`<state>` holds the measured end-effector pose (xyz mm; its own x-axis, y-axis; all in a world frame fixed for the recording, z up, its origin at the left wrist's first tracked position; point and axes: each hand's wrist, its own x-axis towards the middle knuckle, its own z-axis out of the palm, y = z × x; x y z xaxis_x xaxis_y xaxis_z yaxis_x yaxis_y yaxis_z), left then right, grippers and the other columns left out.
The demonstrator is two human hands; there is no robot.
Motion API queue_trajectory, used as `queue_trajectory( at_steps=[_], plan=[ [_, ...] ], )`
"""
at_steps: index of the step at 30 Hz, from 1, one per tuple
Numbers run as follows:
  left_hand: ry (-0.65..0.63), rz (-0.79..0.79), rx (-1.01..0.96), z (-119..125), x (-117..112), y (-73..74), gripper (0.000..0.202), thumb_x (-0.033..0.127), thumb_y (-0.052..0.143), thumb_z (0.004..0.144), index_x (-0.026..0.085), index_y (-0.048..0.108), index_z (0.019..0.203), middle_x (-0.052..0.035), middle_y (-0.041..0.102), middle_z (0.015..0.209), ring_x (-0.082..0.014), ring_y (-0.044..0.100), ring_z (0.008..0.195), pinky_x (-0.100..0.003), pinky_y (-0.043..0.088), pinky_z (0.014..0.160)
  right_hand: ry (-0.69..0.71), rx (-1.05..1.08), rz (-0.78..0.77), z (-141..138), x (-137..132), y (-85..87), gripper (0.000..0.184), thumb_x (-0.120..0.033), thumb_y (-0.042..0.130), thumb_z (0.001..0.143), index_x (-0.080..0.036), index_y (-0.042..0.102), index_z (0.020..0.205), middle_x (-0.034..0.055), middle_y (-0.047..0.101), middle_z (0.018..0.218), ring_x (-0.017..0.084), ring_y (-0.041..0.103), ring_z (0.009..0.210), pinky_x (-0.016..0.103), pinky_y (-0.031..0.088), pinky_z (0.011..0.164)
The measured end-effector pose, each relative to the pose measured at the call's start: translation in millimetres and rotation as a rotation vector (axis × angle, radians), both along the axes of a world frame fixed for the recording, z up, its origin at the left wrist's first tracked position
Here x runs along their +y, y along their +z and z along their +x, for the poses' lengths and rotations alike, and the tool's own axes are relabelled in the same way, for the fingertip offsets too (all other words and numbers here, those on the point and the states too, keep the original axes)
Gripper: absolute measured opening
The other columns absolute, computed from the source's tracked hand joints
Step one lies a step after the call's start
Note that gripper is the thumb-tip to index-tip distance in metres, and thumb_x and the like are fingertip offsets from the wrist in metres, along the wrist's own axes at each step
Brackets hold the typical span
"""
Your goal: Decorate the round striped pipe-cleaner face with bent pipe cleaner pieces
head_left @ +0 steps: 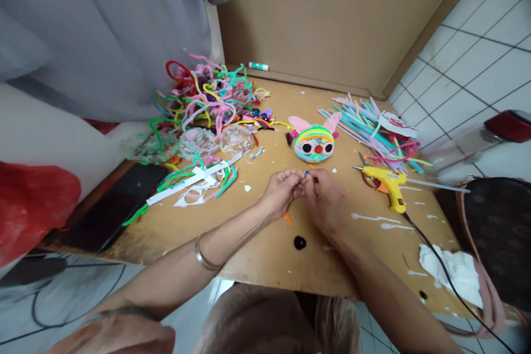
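Note:
My left hand (286, 188) and my right hand (326, 196) meet over the middle of the table, fingers closed in a pinch. A tiny blue bit (307, 173) shows between the fingertips; what it belongs to is too small to name. Below my left hand an orange strip (287, 218) sticks out, and whether it is held or lies on the table I cannot tell. Just beyond the hands stands a colourful animal face (314, 144) with pink ears, black eyes and a red nose. A black bead-like piece (300, 242) lies nearer me.
A yellow glue gun (388, 182) lies at right, its cord running to the front. Behind it are loose pipe cleaners (360, 121). A tangled pipe-cleaner heap (207, 94), paper scraps (199, 180) and a black phone (118, 204) lie at left. A crumpled tissue (450, 271) sits front right.

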<state>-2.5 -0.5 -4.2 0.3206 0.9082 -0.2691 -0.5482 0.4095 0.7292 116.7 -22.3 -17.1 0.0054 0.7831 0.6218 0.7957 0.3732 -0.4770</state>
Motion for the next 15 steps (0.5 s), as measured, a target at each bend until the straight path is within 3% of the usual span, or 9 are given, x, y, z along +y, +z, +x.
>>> queue_trajectory(
  at_steps=[4, 8, 11, 15],
  plan=[
    [0.026, 0.159, 0.09, -3, 1, -2.6, 0.032, 0.038, 0.081, 0.065, 0.013, 0.061, 0.071, 0.0013, 0.062, 0.064, -0.0063, 0.057, 0.056, -0.018, 0.046, 0.056, 0.056, 0.278, -0.151, -1, 1, 7.5, 0.016, -0.033, 0.05, 0.093, -0.023, 0.06, 0.084, 0.0009, 0.069, 0.076, 0.017, 0.065, 0.069, 0.029, 0.05, 0.064],
    [0.049, 0.295, 0.232, -5, 1, -2.8, 0.032, 0.042, 0.076, 0.07, 0.014, 0.061, 0.073, 0.0015, 0.061, 0.062, -0.0073, 0.057, 0.057, -0.02, 0.046, 0.058, 0.08, 0.383, -0.225, -3, 2, 10.4, 0.017, -0.034, 0.052, 0.092, -0.023, 0.059, 0.082, 0.0, 0.068, 0.072, 0.016, 0.066, 0.066, 0.029, 0.052, 0.063],
    [0.041, 0.337, 0.298, -7, -1, 1.2, 0.026, 0.038, 0.071, 0.075, 0.014, 0.061, 0.075, 0.0018, 0.061, 0.063, -0.0075, 0.056, 0.057, -0.02, 0.047, 0.06, 0.061, 0.336, -0.189, -3, 3, 8.3, 0.015, -0.032, 0.052, 0.092, -0.023, 0.059, 0.082, 0.0004, 0.068, 0.072, 0.016, 0.066, 0.066, 0.029, 0.051, 0.063],
    [0.041, 0.378, 0.42, -11, -1, 4.8, 0.017, 0.03, 0.061, 0.078, 0.015, 0.06, 0.074, 0.0027, 0.059, 0.062, -0.0075, 0.054, 0.057, -0.02, 0.044, 0.058, 0.07, 0.09, -0.07, 0, 3, 7.0, 0.016, -0.026, 0.049, 0.093, -0.022, 0.059, 0.08, 0.0022, 0.067, 0.074, 0.016, 0.063, 0.067, 0.028, 0.047, 0.064]
  ],
)
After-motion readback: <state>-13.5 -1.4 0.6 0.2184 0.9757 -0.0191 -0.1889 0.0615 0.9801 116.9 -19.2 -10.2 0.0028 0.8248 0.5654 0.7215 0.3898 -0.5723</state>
